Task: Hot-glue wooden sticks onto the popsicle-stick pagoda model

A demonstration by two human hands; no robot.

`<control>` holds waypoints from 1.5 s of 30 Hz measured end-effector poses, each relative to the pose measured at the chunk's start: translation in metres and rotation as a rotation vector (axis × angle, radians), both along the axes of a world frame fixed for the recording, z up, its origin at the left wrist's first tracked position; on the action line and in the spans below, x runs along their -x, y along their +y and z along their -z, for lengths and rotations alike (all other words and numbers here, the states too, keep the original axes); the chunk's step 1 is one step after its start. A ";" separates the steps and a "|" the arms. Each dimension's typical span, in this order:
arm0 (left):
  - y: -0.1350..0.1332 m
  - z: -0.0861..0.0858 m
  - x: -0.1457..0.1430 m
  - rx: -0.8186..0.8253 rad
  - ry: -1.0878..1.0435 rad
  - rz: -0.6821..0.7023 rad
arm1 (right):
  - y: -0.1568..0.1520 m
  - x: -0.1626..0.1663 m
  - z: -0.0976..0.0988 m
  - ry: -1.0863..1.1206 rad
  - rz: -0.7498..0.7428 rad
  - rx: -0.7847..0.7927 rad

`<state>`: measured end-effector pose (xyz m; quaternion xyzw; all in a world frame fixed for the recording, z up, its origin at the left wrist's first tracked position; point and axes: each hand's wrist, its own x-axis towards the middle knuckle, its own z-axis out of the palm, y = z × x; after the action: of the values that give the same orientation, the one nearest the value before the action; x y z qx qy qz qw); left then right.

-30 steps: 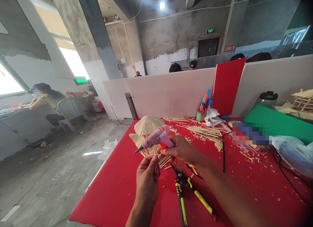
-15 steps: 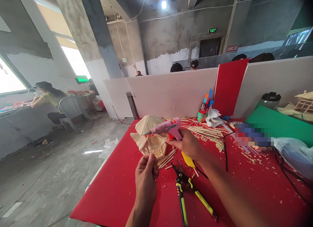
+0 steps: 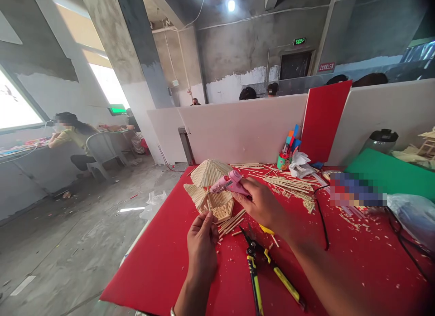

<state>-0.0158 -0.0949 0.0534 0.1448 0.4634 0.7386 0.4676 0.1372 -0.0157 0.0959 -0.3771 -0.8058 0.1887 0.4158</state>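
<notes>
My right hand [image 3: 265, 205] is wrapped around a pink glue gun [image 3: 228, 183], its front end over a small pavilion-like model [image 3: 208, 172] built from thin wooden sticks. In front of the model, my left hand [image 3: 203, 243] is closed in a pinch, with a short wooden stick [image 3: 210, 205] at its fingertips. Several loose sticks [image 3: 231, 223] lie just right of the model. Nearer me, cutting pliers [image 3: 251, 250] with black and yellow-green handles rest with their jaws spread. Part of a yellow tool [image 3: 267, 229] shows below my right wrist.
Piles of sticks [image 3: 288, 182] and shavings cover the back of the red table [image 3: 152, 266]. A green pen holder [image 3: 282, 162], crumpled tissue [image 3: 300, 164], black cable [image 3: 321, 225] and green board [image 3: 387, 175] stand or lie to the right. A white partition [image 3: 244, 130] borders the back.
My right hand has tilted the glue gun, so its nozzle points more down and toward the stick in my left hand. The left hand stays almost in place. The view has shifted slightly.
</notes>
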 end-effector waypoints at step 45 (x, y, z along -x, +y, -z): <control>-0.005 -0.005 0.006 -0.031 0.202 0.066 | 0.003 -0.015 -0.009 -0.121 0.039 -0.145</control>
<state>-0.0215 -0.1001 0.0583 0.2407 0.4917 0.7117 0.4403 0.1522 -0.0127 0.1047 -0.3721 -0.8337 0.0985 0.3961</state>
